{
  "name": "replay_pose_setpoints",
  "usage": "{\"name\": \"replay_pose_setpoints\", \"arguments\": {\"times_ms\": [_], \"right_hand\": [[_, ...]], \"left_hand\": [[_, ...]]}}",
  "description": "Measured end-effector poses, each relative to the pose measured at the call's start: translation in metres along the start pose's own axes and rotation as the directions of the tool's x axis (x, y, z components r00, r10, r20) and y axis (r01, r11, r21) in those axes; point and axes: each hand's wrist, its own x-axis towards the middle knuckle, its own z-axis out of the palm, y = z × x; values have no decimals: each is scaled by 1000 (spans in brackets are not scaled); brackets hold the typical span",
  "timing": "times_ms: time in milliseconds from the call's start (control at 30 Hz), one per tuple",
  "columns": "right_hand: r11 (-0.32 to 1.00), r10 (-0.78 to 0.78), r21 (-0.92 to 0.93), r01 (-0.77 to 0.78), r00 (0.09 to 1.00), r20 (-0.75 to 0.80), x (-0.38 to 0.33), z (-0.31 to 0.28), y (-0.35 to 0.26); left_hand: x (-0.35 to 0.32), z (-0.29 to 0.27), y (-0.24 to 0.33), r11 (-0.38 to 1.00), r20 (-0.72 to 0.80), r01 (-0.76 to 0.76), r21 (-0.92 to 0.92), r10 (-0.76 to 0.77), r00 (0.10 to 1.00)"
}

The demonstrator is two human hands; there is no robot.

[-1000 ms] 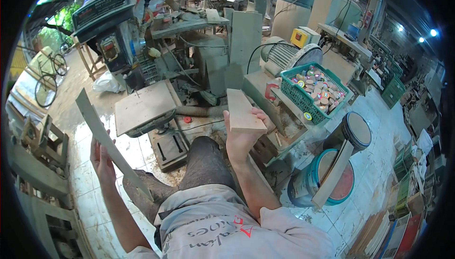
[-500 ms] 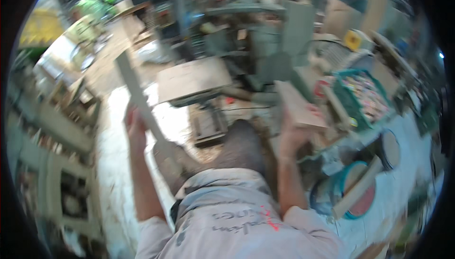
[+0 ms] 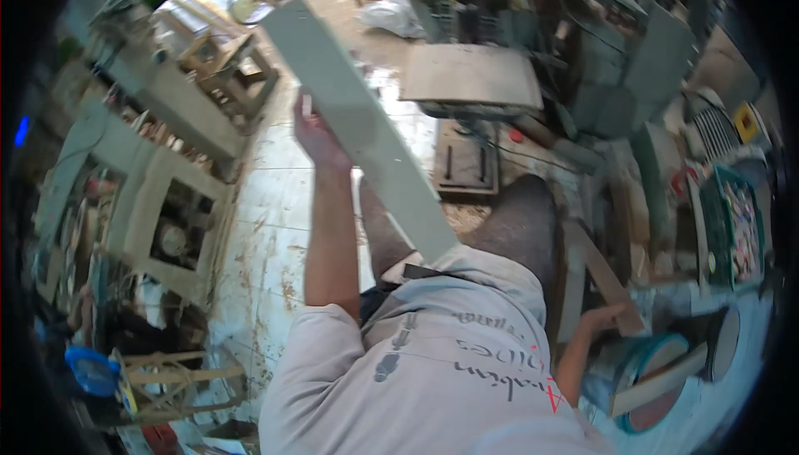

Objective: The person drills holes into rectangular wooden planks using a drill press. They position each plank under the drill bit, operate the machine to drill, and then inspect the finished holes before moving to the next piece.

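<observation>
A long, flat pale board (image 3: pixel 354 118) slants from the upper left down to my waist. My left hand (image 3: pixel 320 134) grips it along its left side, partly hidden behind it. Low on the right, beside my hip, a narrower brown wooden board (image 3: pixel 606 276) leans at an angle. My right hand (image 3: pixel 601 319) is closed at its lower end, close to a round teal-rimmed bucket (image 3: pixel 666 351). The fingers of that hand are small and blurred.
Ahead stands a machine with a flat pale table (image 3: pixel 472 74). A grey-green machine frame (image 3: pixel 179 226) lines the left side. At right are a green crate (image 3: pixel 712 226) of small colourful bits and a wood strip (image 3: pixel 662 380) across the buckets. Sawdust marks the tiled floor (image 3: pixel 270 230).
My view has swung left. The pale board in my left hand shows its broad face now. My right hand has dropped with its board from in front of me to beside my right hip.
</observation>
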Motion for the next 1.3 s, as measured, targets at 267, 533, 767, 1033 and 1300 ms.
{"name": "replay_pose_setpoints", "arguments": {"times_ms": [267, 533, 767, 1033, 1300], "right_hand": [[462, 876, 243, -853, 481, 22, -56, -84, 0], [330, 852, 502, -800, 481, 206, -38, -91, -35], [-96, 861, 466, -880, 161, 482, -79, -147, 2], [767, 580, -600, -225, 642, 501, -68, -128, -27], [584, 491, -726, 363, 554, 672, -42, -94, 12]], "left_hand": [[10, -44, 1, 985, 369, 150, -80, -111, 923], [1, -4, -13, 934, 40, -24, 356, 11, 999], [-11, 21, -26, 872, -48, -50, 487, 84, 995], [-10, 13, -25, 888, -28, -30, 459, 49, 998], [-16, 32, -33, 875, -89, -37, 482, 90, 992]]}}
